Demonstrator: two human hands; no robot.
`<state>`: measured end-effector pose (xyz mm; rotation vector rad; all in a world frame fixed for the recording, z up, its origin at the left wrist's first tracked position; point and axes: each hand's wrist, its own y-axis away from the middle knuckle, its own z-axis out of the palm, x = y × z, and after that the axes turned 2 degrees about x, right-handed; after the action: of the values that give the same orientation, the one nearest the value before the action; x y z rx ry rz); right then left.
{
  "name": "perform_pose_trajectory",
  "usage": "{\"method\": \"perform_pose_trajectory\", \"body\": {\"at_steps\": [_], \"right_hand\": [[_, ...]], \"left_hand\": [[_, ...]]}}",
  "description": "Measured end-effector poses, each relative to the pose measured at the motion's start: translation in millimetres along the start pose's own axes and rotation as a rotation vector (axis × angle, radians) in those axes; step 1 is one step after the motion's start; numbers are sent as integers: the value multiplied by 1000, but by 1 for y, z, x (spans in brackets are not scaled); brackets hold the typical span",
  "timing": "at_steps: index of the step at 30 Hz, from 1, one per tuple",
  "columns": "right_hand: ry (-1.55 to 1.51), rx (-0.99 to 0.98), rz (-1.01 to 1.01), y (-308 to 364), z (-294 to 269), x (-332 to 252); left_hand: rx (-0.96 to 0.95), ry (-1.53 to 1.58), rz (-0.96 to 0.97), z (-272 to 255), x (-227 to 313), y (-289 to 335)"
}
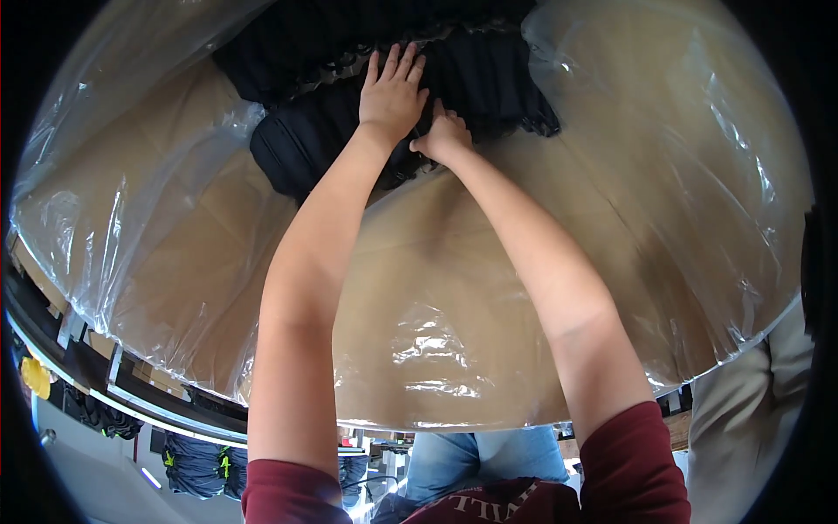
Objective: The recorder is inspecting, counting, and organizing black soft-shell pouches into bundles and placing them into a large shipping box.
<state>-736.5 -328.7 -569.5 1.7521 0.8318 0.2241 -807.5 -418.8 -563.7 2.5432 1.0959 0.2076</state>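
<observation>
Overhead, pressed left hand [392,94] flat, fingers spread, on black ribbed fabric bundle [349,131] inside clear plastic-lined cardboard box [611,218]; kept right hand [443,138] curled, gripping bundle's edge.

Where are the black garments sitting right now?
In the head view the black garments lie at the top centre, deep inside the plastic-lined cardboard box. The left hand presses flat on them; the right hand touches their near edge.
</observation>
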Motion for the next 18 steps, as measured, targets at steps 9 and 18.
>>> {"method": "perform_pose_trajectory", "body": {"at_steps": [9,18], "right_hand": [[58,-123,-93,20,-63,12],[-34,553,-596,293,-184,-11]], "left_hand": [[211,330,-245,-64,-55,73],[356,697,-200,-342,-9,207]]}}
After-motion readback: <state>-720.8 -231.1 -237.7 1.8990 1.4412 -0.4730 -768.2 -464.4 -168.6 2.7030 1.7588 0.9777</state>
